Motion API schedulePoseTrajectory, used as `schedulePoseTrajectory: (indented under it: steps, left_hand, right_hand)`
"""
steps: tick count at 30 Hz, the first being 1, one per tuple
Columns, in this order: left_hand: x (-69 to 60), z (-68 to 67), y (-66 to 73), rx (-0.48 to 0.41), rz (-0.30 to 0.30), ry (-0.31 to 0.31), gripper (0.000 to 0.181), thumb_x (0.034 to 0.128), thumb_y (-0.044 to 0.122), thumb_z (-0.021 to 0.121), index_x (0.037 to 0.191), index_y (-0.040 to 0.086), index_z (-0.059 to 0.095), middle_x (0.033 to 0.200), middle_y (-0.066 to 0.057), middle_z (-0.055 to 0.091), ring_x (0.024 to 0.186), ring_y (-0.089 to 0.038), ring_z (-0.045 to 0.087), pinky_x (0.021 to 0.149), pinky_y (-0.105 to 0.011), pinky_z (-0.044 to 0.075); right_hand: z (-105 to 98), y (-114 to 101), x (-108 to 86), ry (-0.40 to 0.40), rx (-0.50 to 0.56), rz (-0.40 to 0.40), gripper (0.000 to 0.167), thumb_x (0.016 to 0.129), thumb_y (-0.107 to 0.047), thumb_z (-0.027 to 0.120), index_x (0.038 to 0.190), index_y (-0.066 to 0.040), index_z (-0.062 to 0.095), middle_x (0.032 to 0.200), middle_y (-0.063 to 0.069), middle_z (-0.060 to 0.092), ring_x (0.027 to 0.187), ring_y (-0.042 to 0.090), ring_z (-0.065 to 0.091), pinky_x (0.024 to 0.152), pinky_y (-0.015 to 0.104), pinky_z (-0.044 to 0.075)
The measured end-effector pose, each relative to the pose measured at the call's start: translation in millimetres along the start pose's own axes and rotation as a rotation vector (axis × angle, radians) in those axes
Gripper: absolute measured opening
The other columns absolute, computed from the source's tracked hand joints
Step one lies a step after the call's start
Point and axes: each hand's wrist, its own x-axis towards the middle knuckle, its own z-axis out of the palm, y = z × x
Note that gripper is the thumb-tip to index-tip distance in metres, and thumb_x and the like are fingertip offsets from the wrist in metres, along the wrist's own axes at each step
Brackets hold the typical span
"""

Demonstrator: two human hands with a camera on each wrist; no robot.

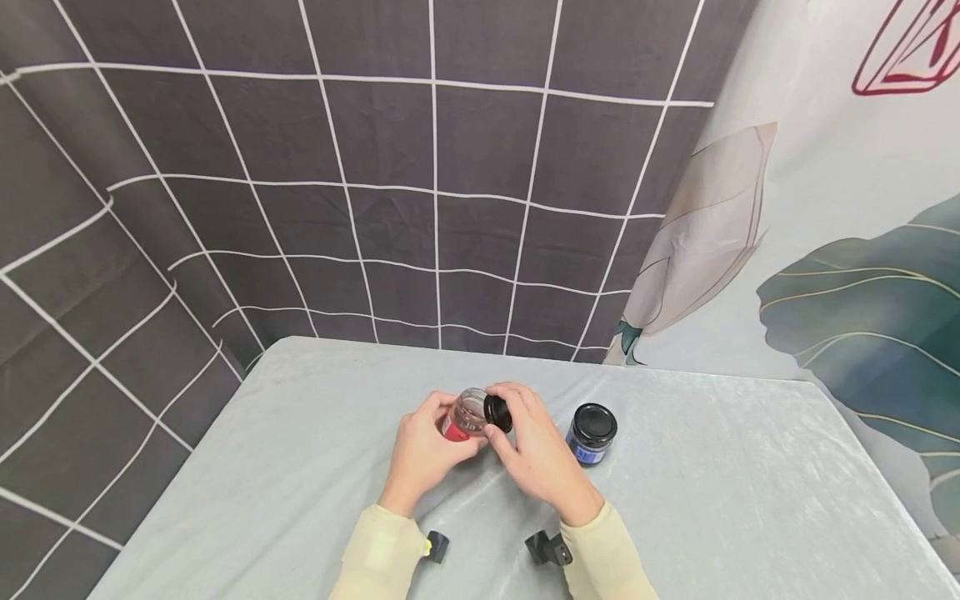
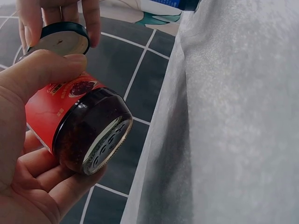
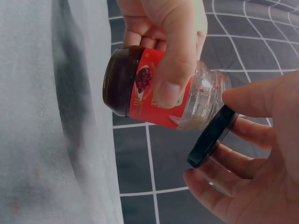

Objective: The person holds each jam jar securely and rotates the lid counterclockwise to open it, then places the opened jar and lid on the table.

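Curled round the red-labelled jar (image 1: 468, 412) at lower centre of the frame, our left hand (image 1: 422, 452) has its grip spread just as wide as the glass, thumb across the label and fingers on the opposite side. Our right hand (image 1: 538, 454) grips the black lid (image 1: 497, 413) by its edge, thumb and fingers parted only by the lid's breadth. We judge that the left hand clasps the label to steady the jar and leave its neck clear for the right. The black lid sits askew at the mouth, its pale underside showing in the left wrist view; we cannot tell whether its rim touches the glass. Our jar leans mouth toward the right of the frame, raised above the table (image 1: 742, 492), presumably tilted to meet the right hand. Dark contents lie toward its base. Right of our hands, a blue-labelled jar (image 1: 591, 442) stands upright on the table, capped and untouched, likely set aside so both hands can work.
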Motion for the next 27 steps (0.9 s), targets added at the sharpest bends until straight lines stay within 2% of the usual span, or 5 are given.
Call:
schedulePoseTrajectory:
  steps: [27]
  left_hand:
    - [0.1, -3.0, -1.6, -0.055, -0.030, 0.014, 0.052, 0.0644, 0.022, 0.093, 0.110, 0.018, 0.067, 0.094, 0.006, 0.076, 0.083, -0.009, 0.067, 0.073, -0.032, 0.051]
  right_hand:
    - [3.0, 4.8, -0.4, 0.007, 0.027, 0.010, 0.043, 0.092, -0.011, 0.069, 0.131, -0.001, 0.055, 0.130, 0.012, 0.058, 0.127, 0.027, 0.053, 0.109, 0.044, 0.039]
